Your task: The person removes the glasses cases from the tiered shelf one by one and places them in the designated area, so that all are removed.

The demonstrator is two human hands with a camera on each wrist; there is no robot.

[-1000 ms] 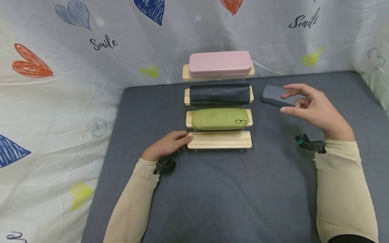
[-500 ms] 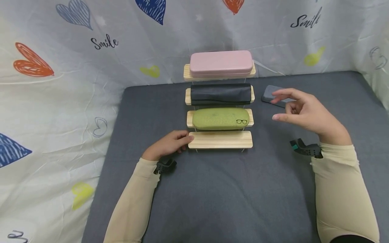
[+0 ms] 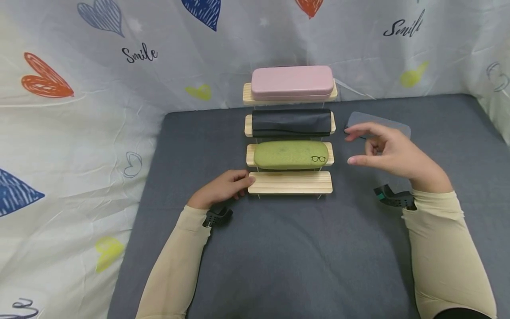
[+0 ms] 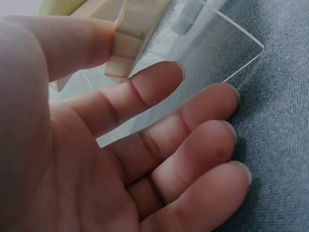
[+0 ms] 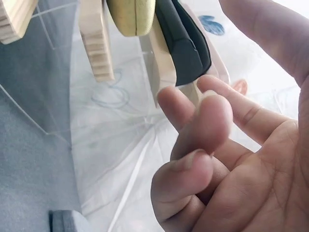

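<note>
head view: your left hand point(image 3: 221, 188) pinches the left end of the bare front slat point(image 3: 291, 183) between thumb and forefinger, probably to steady the stand point(image 3: 247, 94). your right hand point(image 3: 394, 155) holds nothing, thumb and forefinger well spread, and partly covers the grey case point(image 3: 365, 118). that case lies near the far edge of the surface point(image 3: 279, 257), right of the stand; its long axis slants, right end nearer you. the pink case point(image 3: 292, 82), black case point(image 3: 291, 123) and green case point(image 3: 287, 155) take 1 slat each, long axes along the slats' front edges, likely so all 3 rest stably. the glasses print point(image 3: 318, 159) sits at the green case's right end.
</note>
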